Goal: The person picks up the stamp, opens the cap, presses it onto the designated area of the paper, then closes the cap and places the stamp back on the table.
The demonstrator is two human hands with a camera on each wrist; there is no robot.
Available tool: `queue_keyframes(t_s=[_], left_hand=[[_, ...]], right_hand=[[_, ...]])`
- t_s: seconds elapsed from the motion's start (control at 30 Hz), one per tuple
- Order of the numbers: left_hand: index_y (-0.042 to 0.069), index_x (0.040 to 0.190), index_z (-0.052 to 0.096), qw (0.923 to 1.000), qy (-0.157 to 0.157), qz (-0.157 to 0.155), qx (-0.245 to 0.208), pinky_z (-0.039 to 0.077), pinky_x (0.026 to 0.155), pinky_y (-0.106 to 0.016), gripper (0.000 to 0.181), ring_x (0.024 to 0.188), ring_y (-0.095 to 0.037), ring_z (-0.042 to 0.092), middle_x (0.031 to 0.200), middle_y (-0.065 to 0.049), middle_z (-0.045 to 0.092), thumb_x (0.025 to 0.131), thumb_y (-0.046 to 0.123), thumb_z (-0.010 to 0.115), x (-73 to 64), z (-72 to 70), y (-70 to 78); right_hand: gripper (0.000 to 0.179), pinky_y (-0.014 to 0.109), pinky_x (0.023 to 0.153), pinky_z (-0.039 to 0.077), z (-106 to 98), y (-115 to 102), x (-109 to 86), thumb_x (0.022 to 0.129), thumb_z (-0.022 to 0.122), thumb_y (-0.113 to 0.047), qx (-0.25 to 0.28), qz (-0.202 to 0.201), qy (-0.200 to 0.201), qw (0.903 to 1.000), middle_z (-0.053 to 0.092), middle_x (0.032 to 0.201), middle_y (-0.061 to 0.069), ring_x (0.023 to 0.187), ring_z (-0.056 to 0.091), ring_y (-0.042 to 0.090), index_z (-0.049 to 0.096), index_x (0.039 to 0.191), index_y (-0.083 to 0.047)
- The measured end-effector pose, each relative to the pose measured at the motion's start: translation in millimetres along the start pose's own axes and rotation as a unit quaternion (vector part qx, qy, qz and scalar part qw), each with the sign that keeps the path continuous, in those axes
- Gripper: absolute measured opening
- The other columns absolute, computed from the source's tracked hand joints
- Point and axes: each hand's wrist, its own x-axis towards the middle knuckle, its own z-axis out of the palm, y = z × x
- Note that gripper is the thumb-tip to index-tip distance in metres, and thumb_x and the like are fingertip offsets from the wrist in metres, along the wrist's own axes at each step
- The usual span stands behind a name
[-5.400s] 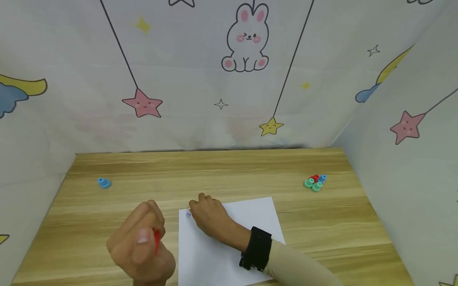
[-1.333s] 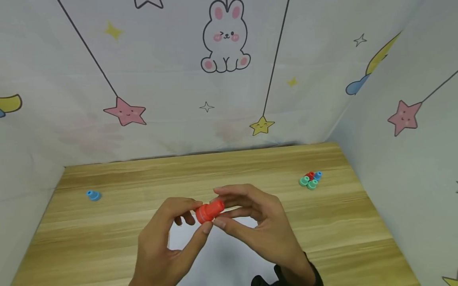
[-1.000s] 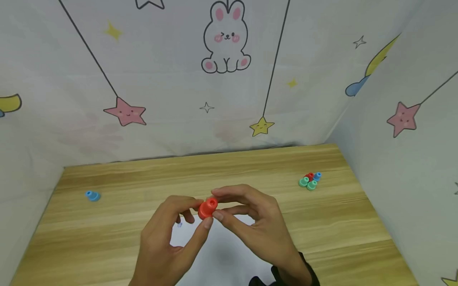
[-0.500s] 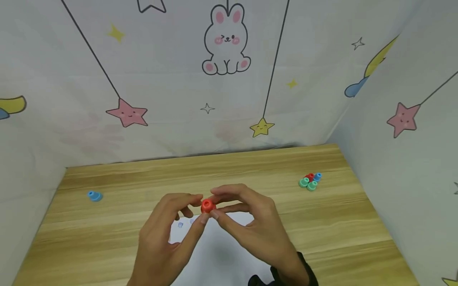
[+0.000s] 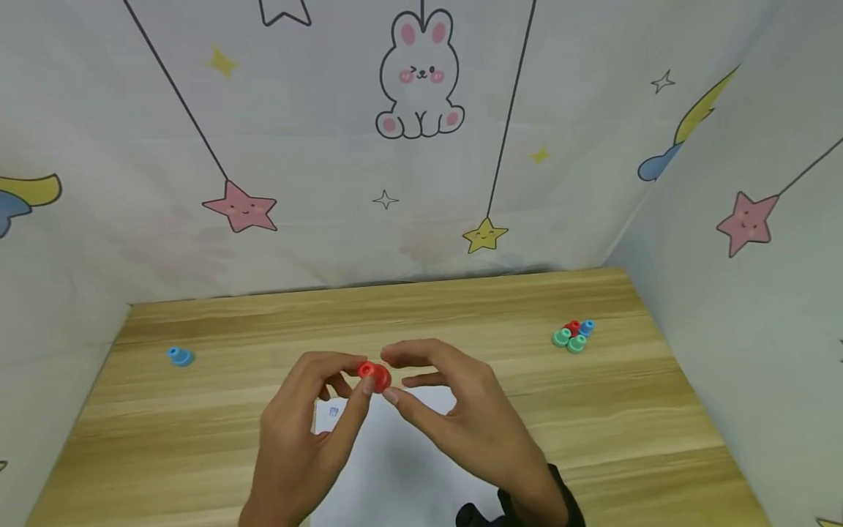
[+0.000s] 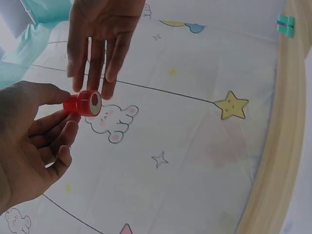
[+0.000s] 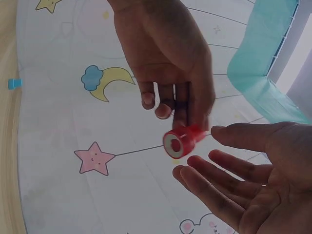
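A small red toy stamp point(image 5: 378, 377) is held above the paper, its narrow handle end turned towards the head camera. The thumb and index finger of my left hand point(image 5: 304, 432) pinch it by the handle. In the left wrist view the round face of the stamp point(image 6: 94, 103) shows, pale with a red mark. My right hand point(image 5: 470, 417) is beside it, fingers spread and thumb tip close to the wide end. The right wrist view shows a gap between the right thumb and the stamp point(image 7: 179, 143). Under both hands lies white paper point(image 5: 402, 461) with a small blue print point(image 5: 334, 412).
A blue stamp point(image 5: 181, 356) stands at the left of the wooden table point(image 5: 658, 432). At the back right several stamps are grouped, among them a green stamp point(image 5: 577, 344) and a red stamp point(image 5: 573, 327). Printed white cloth point(image 5: 316, 161) walls the table's back and sides.
The right hand left the paper and came to the stamp beside the left hand. Since then the stamp's handle has swung from right to left, and the right fingers have moved off it.
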Motion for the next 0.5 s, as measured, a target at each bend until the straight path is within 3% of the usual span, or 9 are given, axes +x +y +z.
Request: queue_keyframes(t_s=[0.1,0.23,0.37,0.5], left_hand=[[0.004,0.118,0.072,0.9991,0.01,-0.025,0.031,0.045,0.076,-0.018,0.027,0.08,-0.008,0.06,0.106,-0.002,0.073,0.092,0.003,0.079,-8.0,-5.6,-18.6],[0.002,0.115,0.073,0.9937,0.018,-0.065,0.09,0.042,0.072,-0.017,0.029,0.078,-0.002,0.057,0.102,-0.006,0.074,0.088,-0.003,0.081,-16.8,-23.5,-58.4],[-0.002,0.114,0.074,0.979,0.032,-0.122,0.159,0.039,0.068,-0.014,0.025,0.075,0.009,0.051,0.1,-0.013,0.075,0.09,0.0,0.08,-22.9,-49.2,-103.8],[-0.002,0.112,0.077,0.9614,0.04,-0.186,0.198,0.04,0.063,-0.007,0.02,0.072,0.016,0.049,0.099,-0.016,0.078,0.094,0.006,0.079,-26.4,-71.4,-143.8]], right_hand=[[0.037,0.032,0.095,0.062,-3,1,-1.4,0.102,0.074,-0.019,-0.003,0.0,-0.001,1.0,0.069,0.135,-0.003,0.125,0.069,0.018,0.064,0.138,-0.017],[0.035,0.032,0.095,0.062,-8,2,-3.2,0.102,0.073,-0.013,-0.003,-0.026,0.025,0.9993,0.069,0.135,-0.001,0.124,0.07,0.02,0.065,0.136,-0.013],[0.032,0.033,0.094,0.063,-13,3,-4.5,0.102,0.072,-0.009,0.003,-0.042,0.048,0.9979,0.07,0.134,0.001,0.124,0.07,0.022,0.067,0.133,-0.011],[0.031,0.033,0.093,0.063,-17,3,-5.1,0.101,0.071,-0.006,0.005,-0.053,0.064,0.9965,0.071,0.133,0.003,0.122,0.07,0.022,0.067,0.132,-0.011]])
